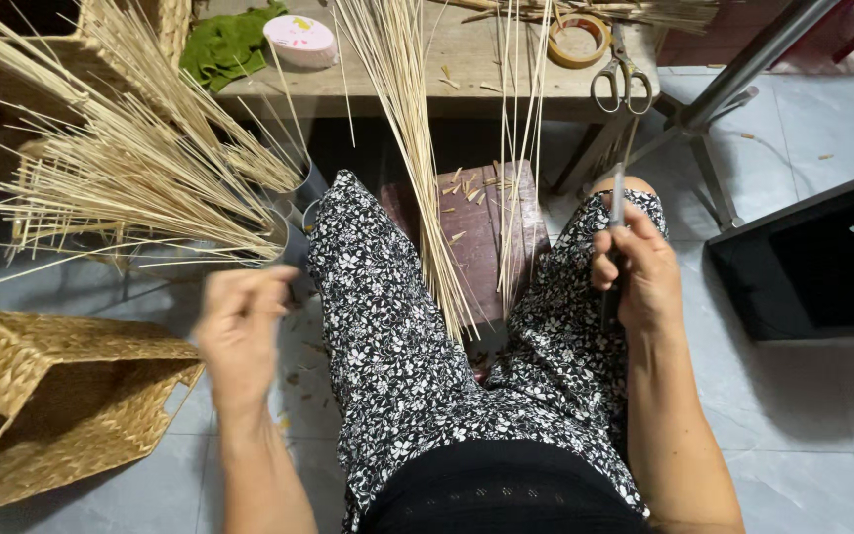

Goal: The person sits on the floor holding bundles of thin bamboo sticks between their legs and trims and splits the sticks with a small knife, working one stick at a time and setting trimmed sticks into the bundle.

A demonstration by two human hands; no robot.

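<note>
Here the right hand, right of centre in the frame, has its fingers curled tight around a slim dark-handled tool whose thin grey blade points up toward the bench; the hand rests over the right knee of the flowered trousers. The left hand, lower left of centre, is blurred; its fingers look loosely bent and seem to hold nothing, though I cannot tell for sure. It hangs just beside the left knee, near the tips of a big spray of pale reed sticks that fans out across the upper left of the frame. Between the knees a long bundle of straight reeds slants down from the bench at the top to a dark red stool, which is strewn with short cut scraps. A few thinner reeds hang down just to the right of that bundle. At the lower left a woven basket lies tipped on its side on the grey tiled floor. On the wooden bench along the top edge sit a green cloth, a round pink box, a roll of tape and a pair of scissors. A black box stands at the right edge
</note>
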